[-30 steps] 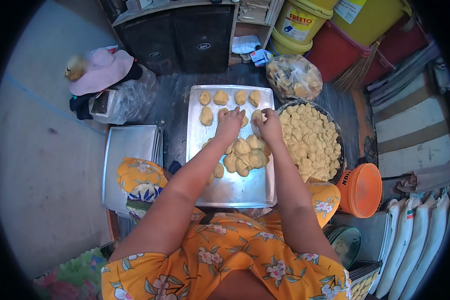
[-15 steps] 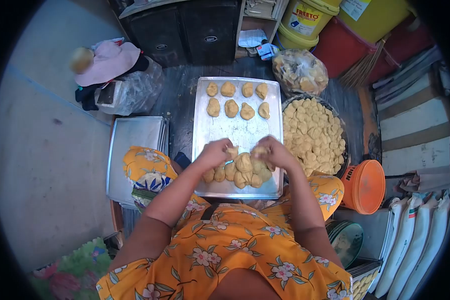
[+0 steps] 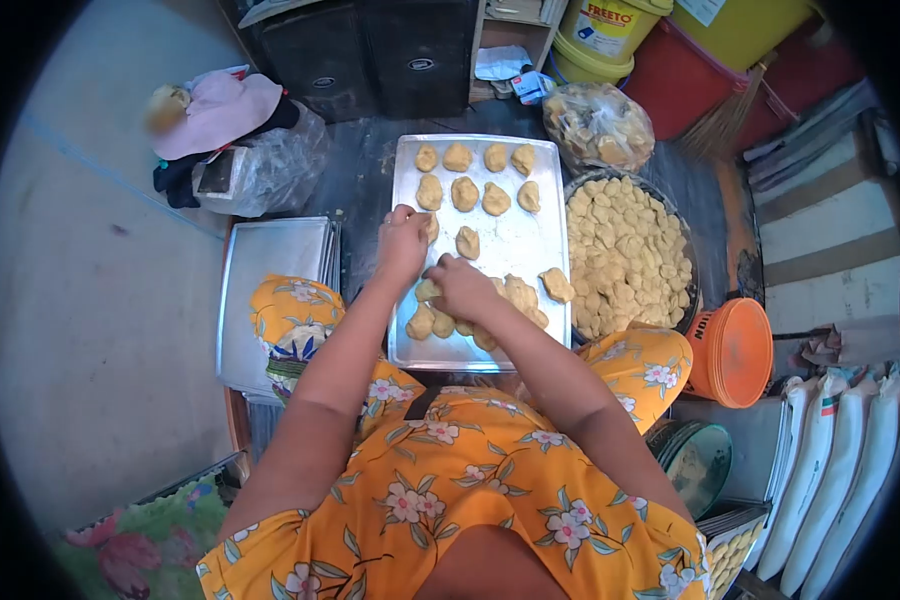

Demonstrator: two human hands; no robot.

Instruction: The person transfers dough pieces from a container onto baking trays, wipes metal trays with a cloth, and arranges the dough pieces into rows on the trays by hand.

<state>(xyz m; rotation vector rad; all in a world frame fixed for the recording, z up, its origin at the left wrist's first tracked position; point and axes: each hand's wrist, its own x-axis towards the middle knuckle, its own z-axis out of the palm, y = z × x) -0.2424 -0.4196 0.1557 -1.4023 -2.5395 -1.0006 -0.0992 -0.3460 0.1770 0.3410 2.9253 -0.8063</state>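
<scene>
A metal baking tray (image 3: 530, 245) lies in front of me, with two rows of dough pieces toward its far end. My left hand (image 3: 403, 245) is at the tray's left side, its fingers closed on a dough piece (image 3: 432, 229) at the start of a third row. Another dough piece (image 3: 468, 242) sits alone just right of it. My right hand (image 3: 464, 289) reaches across the near pile of dough (image 3: 520, 295), its fingertips curled on a dough piece (image 3: 427, 290) at the pile's left. A separate lump (image 3: 556, 285) rests by the tray's right edge.
A large round basin of dough pieces (image 3: 625, 260) stands right of the tray, a tied plastic bag (image 3: 600, 128) behind it. Stacked trays (image 3: 270, 300) lie at left. An orange bucket (image 3: 735, 352) stands at right, and black cabinets (image 3: 370, 65) are at the back.
Both hands have moved left, the left one also farther up the tray. A third row now has two dough pieces. One lump now sits apart at the tray's right.
</scene>
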